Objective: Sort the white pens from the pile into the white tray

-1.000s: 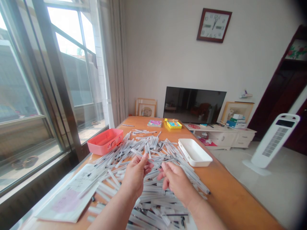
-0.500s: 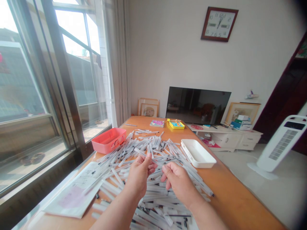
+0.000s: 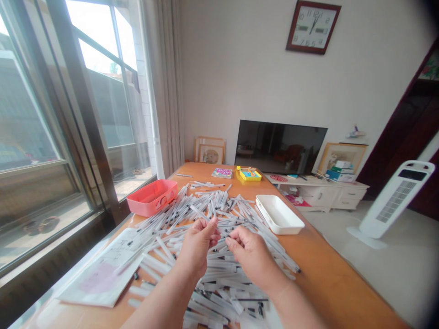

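Observation:
My left hand (image 3: pixel 199 246) is closed over the middle of the pile, its thumb pressed on a translucent pen barrel (image 3: pixel 196 210) that points up and to the left. Just to its right, my right hand (image 3: pixel 252 256) is closed in a pinch. Something small and dark shows by its fingertips, but I cannot make out what it holds. Beneath and around both hands spreads a heap of clear pen barrels (image 3: pixel 222 260), with thin refills and small black caps (image 3: pixel 254 312) mixed in.
A red plastic basket (image 3: pixel 144 206) stands left of the pile and a white tray (image 3: pixel 291 227) right of it. A paper booklet (image 3: pixel 77 294) lies at the near left. Farther back on the wooden table (image 3: pixel 329 278) are a magazine (image 3: pixel 222 173), a yellow box (image 3: pixel 249 177) and a pen (image 3: pixel 184 175).
My right hand's thumb and fingers have come together into a tighter pinch. My left hand keeps its hold on the pen barrel. The whole view has shifted slightly.

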The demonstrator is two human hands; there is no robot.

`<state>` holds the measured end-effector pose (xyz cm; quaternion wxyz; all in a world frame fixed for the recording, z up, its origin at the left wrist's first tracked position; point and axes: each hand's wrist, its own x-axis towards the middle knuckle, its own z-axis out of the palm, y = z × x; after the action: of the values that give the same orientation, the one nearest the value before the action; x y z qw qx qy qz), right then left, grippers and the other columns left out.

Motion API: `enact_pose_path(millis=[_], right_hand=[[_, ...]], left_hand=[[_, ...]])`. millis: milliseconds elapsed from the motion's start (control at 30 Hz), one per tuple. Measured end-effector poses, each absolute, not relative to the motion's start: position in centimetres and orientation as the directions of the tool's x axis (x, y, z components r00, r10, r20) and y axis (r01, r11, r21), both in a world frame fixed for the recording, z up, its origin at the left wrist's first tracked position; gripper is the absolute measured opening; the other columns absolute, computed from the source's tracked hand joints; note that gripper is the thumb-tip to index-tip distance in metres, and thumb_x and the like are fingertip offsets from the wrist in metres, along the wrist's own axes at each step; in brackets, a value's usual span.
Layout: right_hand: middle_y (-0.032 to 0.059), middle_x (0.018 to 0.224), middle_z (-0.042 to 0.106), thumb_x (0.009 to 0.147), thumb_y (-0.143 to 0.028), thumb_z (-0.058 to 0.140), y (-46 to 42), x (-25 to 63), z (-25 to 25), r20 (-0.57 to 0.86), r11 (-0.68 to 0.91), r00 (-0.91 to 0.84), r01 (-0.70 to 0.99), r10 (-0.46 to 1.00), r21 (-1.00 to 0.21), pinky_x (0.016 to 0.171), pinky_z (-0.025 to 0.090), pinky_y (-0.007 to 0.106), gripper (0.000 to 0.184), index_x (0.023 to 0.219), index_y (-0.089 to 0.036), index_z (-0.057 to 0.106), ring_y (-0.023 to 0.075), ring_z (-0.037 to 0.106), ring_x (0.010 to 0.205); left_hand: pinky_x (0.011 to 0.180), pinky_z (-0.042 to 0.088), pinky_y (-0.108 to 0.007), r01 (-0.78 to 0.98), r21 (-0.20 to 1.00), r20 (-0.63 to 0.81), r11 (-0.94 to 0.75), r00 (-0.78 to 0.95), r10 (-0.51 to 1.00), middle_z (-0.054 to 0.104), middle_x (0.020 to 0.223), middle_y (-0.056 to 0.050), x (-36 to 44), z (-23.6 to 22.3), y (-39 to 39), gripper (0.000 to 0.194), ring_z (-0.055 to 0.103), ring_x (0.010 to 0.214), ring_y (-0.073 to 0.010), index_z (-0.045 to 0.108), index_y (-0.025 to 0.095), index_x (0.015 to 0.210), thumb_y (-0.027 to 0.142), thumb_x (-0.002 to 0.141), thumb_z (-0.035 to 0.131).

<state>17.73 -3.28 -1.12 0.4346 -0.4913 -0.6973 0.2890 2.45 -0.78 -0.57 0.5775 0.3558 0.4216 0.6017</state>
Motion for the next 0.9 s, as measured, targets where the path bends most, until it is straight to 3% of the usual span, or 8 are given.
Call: enact_pose_path(millis=[200, 400, 500, 700, 833, 900], right_hand=[[-0.0021, 0.068, 0.059, 0.091, -0.030, 0.056, -3.8, 17.5, -0.7, 0.404, 0.432, -0.168, 0.490, 0.899, -0.757, 0.060, 0.036, 0.026, 0.013, 0.081, -0.022, 0.060, 0.0144, 0.051, 0.064], [-0.0040, 0.063, 0.054, 0.092, -0.033, 0.054, -3.3, 17.8, -1.0, 0.352, 0.363, -0.117, 0.474, 0.929, -0.802, 0.053, 0.033, 0.024, 0.017, 0.080, -0.022, 0.058, 0.0127, 0.045, 0.057], [-0.0038, 0.064, 0.056, 0.091, -0.033, 0.054, -3.2, 17.9, -1.0, 0.356, 0.371, -0.122, 0.462, 0.926, -0.806, 0.055, 0.034, 0.024, 0.017, 0.080, -0.021, 0.057, 0.0127, 0.047, 0.058], [-0.0036, 0.065, 0.056, 0.089, -0.028, 0.055, -3.2, 17.9, -1.2, 0.386, 0.401, -0.139, 0.495, 0.912, -0.771, 0.056, 0.034, 0.024, 0.012, 0.078, -0.022, 0.055, 0.0128, 0.048, 0.060], [-0.0018, 0.067, 0.059, 0.085, -0.024, 0.056, -2.6, 18.5, -2.1, 0.332, 0.317, -0.090, 0.599, 0.939, -0.735, 0.055, 0.034, 0.025, 0.003, 0.083, -0.022, 0.057, 0.0144, 0.050, 0.060], [-0.0004, 0.070, 0.061, 0.082, -0.020, 0.056, -2.4, 18.9, -2.3, 0.308, 0.275, -0.065, 0.647, 0.949, -0.711, 0.057, 0.036, 0.026, 0.010, 0.091, -0.022, 0.061, 0.0161, 0.053, 0.062]], left_hand=[[0.055, 0.040, -0.022, -0.321, 0.946, -0.094, 0.054, -0.109, 0.990, 0.063, 0.062, 0.000, 2.3, -0.5, -0.8, 0.044, 0.053, 0.052, -0.0085, 0.056, 0.017, 0.069, 0.053, 0.067, 0.080], [0.067, 0.050, -0.027, -0.427, 0.897, -0.070, 0.111, 0.109, 0.992, 0.072, 0.099, -0.008, 2.2, -0.2, -1.2, 0.042, 0.065, 0.074, -0.0139, 0.065, 0.020, 0.103, 0.048, 0.074, 0.076], [0.066, 0.050, -0.026, -0.423, 0.899, -0.073, 0.115, 0.115, 0.991, 0.072, 0.096, -0.009, 2.3, -0.1, -1.0, 0.040, 0.066, 0.073, -0.0144, 0.065, 0.017, 0.096, 0.045, 0.072, 0.079], [0.055, 0.042, -0.021, -0.405, 0.913, -0.104, 0.049, -0.116, 0.988, 0.065, 0.068, -0.002, 1.4, -0.3, -0.2, 0.043, 0.059, 0.057, -0.0096, 0.058, 0.016, 0.076, 0.048, 0.064, 0.084], [0.060, 0.044, -0.021, -0.416, 0.908, -0.107, 0.040, -0.138, 0.985, 0.067, 0.077, -0.002, 0.8, -0.4, 0.1, 0.043, 0.059, 0.063, -0.0087, 0.057, 0.017, 0.078, 0.048, 0.066, 0.083], [0.063, 0.045, -0.021, -0.415, 0.908, -0.108, 0.049, -0.120, 0.987, 0.065, 0.078, -0.001, 0.9, -0.5, 0.0, 0.042, 0.060, 0.067, -0.0092, 0.057, 0.017, 0.080, 0.048, 0.068, 0.083]])
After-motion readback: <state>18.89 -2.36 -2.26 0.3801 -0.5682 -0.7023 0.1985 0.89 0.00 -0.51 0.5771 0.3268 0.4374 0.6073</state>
